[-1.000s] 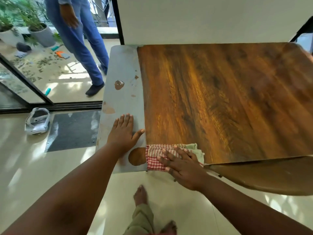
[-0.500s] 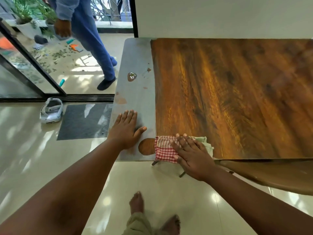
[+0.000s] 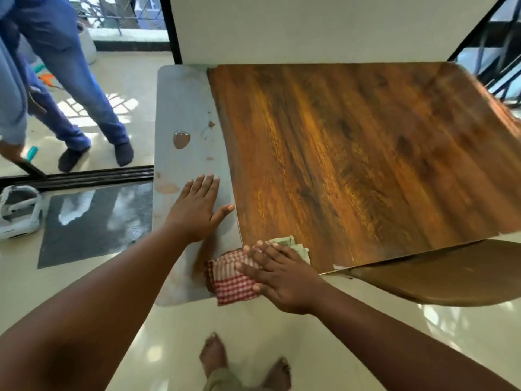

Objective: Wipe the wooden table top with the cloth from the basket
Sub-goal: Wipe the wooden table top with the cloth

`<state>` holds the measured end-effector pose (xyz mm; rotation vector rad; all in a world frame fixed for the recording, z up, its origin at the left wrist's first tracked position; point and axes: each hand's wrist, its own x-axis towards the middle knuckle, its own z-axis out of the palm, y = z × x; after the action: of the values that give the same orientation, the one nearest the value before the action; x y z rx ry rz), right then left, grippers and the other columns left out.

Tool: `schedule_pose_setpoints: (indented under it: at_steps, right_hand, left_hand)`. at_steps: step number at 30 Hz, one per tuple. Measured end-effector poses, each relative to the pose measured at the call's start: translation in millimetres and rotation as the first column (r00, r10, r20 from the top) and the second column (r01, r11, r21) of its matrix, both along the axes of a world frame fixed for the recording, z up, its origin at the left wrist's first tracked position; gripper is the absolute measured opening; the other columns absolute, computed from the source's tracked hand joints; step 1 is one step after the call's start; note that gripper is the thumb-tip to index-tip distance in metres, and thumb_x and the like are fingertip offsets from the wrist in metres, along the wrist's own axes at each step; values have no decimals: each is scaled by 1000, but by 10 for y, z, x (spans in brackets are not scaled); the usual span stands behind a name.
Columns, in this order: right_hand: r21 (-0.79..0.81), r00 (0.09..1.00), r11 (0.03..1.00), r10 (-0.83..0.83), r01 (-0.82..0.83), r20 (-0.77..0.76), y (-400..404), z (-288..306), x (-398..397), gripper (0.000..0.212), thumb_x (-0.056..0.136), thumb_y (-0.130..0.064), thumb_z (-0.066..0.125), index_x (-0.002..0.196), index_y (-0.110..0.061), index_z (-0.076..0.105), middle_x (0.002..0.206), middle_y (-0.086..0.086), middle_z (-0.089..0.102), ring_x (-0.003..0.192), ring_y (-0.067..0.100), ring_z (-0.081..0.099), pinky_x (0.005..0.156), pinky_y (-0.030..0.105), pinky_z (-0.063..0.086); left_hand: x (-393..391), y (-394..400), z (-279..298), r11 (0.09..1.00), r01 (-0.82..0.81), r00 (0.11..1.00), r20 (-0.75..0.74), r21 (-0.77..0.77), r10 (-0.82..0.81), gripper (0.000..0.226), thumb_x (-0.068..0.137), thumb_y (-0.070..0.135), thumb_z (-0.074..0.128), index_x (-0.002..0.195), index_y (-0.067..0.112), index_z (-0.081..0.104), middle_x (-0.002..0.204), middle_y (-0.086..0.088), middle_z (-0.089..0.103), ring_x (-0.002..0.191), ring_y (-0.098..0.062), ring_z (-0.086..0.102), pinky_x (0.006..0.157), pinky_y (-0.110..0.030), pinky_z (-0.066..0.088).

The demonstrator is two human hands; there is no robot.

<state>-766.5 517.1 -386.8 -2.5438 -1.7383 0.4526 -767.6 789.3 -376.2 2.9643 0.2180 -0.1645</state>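
Head view: the right hand (image 3: pixel 284 280) presses flat, fingers spread, on the cloth (image 3: pixel 236 280) at the table's (image 3: pixel 352 153) near-left corner; nothing is pinched. The cloth has slid left, off the wood grain and onto the grey strip (image 3: pixel 183 114), smearing the brown patch it now covers. Judgement: the wiping stroke is finishing at the edge. The left hand (image 3: pixel 197 213) stays open, bracing the strip as before.
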Motion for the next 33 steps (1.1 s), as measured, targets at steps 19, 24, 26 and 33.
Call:
schedule_pose_setpoints:
  at_steps: [19, 24, 26, 33]
  right_hand:
    - [-59, 946, 945, -319, 322, 59, -642, 52, 370, 57, 93, -48, 19, 147, -51, 1, 158, -7, -2, 145, 18, -7, 114, 43, -5]
    - [-32, 942, 943, -330, 332, 52, -134, 19, -28, 49, 98, -56, 14, 147, -51, 9, 158, -3, 4, 145, 28, 4, 111, 43, -10]
    - [-4, 958, 959, -284, 284, 26, 207, 35, -278, 48, 98, -54, 19, 146, -48, 21, 158, 2, 16, 143, 33, 15, 110, 48, 1]
    - [75, 976, 974, -216, 215, 5, 1088, 107, -834, 51, 95, -49, 29, 146, -45, 25, 154, 3, 30, 138, 33, 31, 108, 51, 16]
  left_hand:
    - [96, 376, -60, 989, 148, 989, 5, -20, -148, 91, 83, 74, -3, 151, 13, -3, 160, -8, -2, 146, -19, -10, 117, -34, -9]
    - [23, 385, -104, 987, 163, 987, -12, 2, -163, 92, 83, 74, -6, 151, 13, -5, 160, -7, -3, 146, -19, -11, 116, -34, -12]
    - [-6, 384, -129, 988, 154, 988, 2, 5, -154, 91, 83, 74, -6, 150, 13, -5, 160, -7, -4, 146, -20, -11, 116, -34, -12]
    - [-114, 377, -269, 990, 131, 991, 22, -56, -130, 88, 84, 72, -3, 150, 15, -4, 160, -7, -3, 146, -18, -12, 116, -34, -13]
